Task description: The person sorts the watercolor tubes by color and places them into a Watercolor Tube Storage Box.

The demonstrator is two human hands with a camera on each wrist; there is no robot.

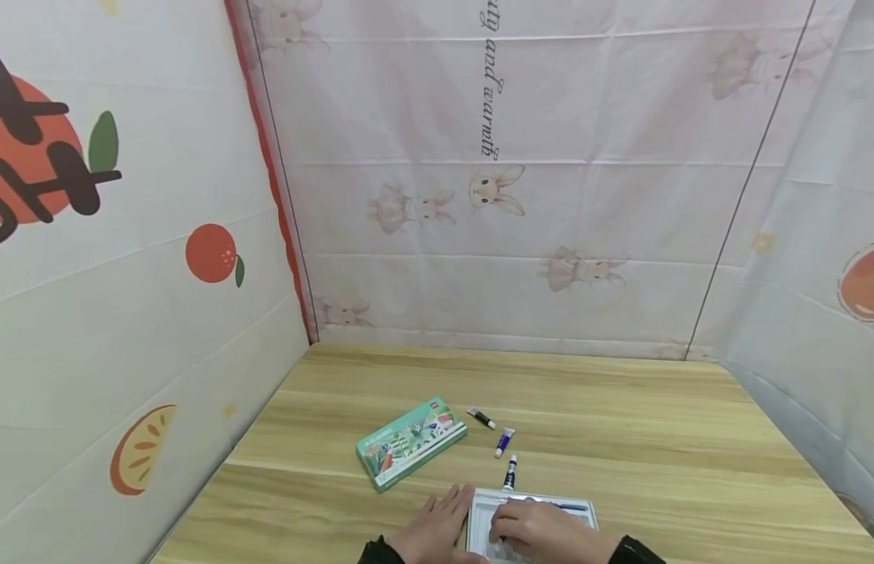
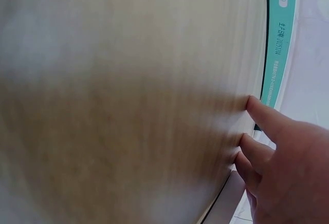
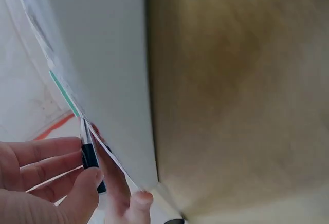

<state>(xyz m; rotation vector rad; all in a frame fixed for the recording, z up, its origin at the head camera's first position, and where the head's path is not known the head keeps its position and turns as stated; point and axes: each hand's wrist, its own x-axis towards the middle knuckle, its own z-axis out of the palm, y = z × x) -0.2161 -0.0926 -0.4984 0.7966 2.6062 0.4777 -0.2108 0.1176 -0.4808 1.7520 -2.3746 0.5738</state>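
A white tray (image 1: 583, 503) lies at the table's near edge, with several things partly hidden inside it. Over the tray, my right hand (image 1: 546, 529) bends its fingers down. In the right wrist view it pinches a small paint tube (image 3: 89, 154), silver at one end with a dark label, between thumb and fingers. My left hand (image 1: 437, 529) rests at the tray's left side, fingers spread and fairly straight, fingertips on the table in the left wrist view. Just beyond the tray lie a dark blue paint tube (image 1: 510, 473), a purple one (image 1: 504, 442) and a black one (image 1: 482, 417).
A green illustrated box (image 1: 412, 444) lies flat, left of the loose tubes and beyond my left hand. The wooden table (image 1: 677, 446) stretches to printed cloth walls at the back (image 1: 437, 298), left and right.
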